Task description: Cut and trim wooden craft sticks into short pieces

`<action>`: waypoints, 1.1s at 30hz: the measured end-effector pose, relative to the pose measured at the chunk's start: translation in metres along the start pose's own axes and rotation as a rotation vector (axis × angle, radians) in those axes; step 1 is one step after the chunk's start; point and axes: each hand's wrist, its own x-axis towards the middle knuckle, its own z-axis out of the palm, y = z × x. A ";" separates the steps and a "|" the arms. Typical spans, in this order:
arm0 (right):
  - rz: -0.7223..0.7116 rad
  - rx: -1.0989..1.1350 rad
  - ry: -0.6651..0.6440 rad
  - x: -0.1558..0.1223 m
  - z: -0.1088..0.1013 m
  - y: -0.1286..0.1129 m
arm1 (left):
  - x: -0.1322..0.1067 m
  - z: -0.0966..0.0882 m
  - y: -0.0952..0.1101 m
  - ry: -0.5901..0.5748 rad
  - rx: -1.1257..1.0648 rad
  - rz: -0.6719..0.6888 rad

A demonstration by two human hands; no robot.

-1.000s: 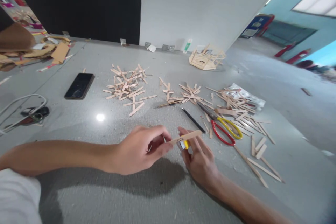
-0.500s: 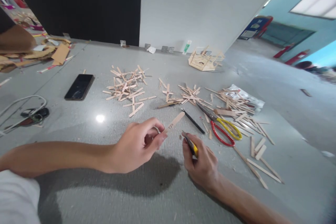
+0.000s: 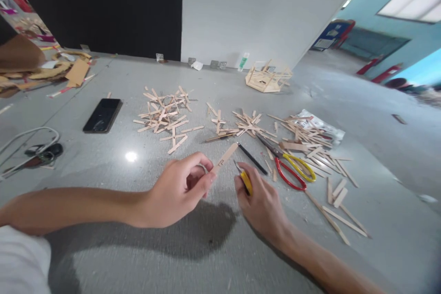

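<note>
Between the thumb and fingers of my left hand (image 3: 184, 188) is a flat wooden craft stick (image 3: 225, 157), tilted up to the right, with a small dark outline marked or cut in it. My right hand (image 3: 260, 197) is closed round a yellow and black utility knife (image 3: 245, 181), its thin blade pointing up and left towards the stick. Blade and stick are apart. Just beyond my right hand lie a black pen-like tool (image 3: 252, 158) and scissors (image 3: 291, 170) with one red and one yellow handle.
Piles of craft sticks (image 3: 165, 112) lie ahead, with more (image 3: 310, 142) by a plastic bag (image 3: 324, 125) at right. A small wooden stick structure (image 3: 267, 80) stands near the upright panel (image 3: 241, 14). A phone (image 3: 102, 115) and a cable (image 3: 51, 131) are at left.
My right hand has turned and lifted the knife slightly, so the blade points more upward. The craft stick has shifted a little left and tilts more steeply in my left hand.
</note>
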 end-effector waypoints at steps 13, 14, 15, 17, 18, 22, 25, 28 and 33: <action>0.058 -0.041 -0.288 0.011 -0.001 0.017 | 0.000 -0.002 0.002 -0.049 -0.093 -0.047; 0.055 -0.041 -0.287 0.011 0.000 0.017 | 0.000 -0.002 0.002 -0.054 -0.093 -0.048; 0.051 -0.041 -0.288 0.011 0.000 0.017 | 0.000 -0.002 0.002 -0.057 -0.094 -0.050; 0.045 -0.044 -0.291 0.011 0.001 0.018 | 0.000 -0.002 0.001 -0.063 -0.103 -0.054; 0.043 -0.045 -0.293 0.011 0.001 0.019 | 0.000 -0.002 0.001 -0.064 -0.108 -0.055; 0.041 -0.048 -0.302 0.011 0.001 0.019 | -0.002 -0.002 0.002 -0.063 -0.115 -0.061; 0.028 -0.046 -0.299 0.010 0.002 0.019 | -0.001 -0.002 0.002 -0.067 -0.102 -0.073; 0.004 -0.047 -0.285 0.009 0.003 0.020 | 0.002 -0.002 -0.002 -0.113 -0.082 -0.142; 0.028 -0.059 -0.258 0.012 0.007 0.026 | 0.011 0.002 -0.020 -0.371 -0.093 -0.488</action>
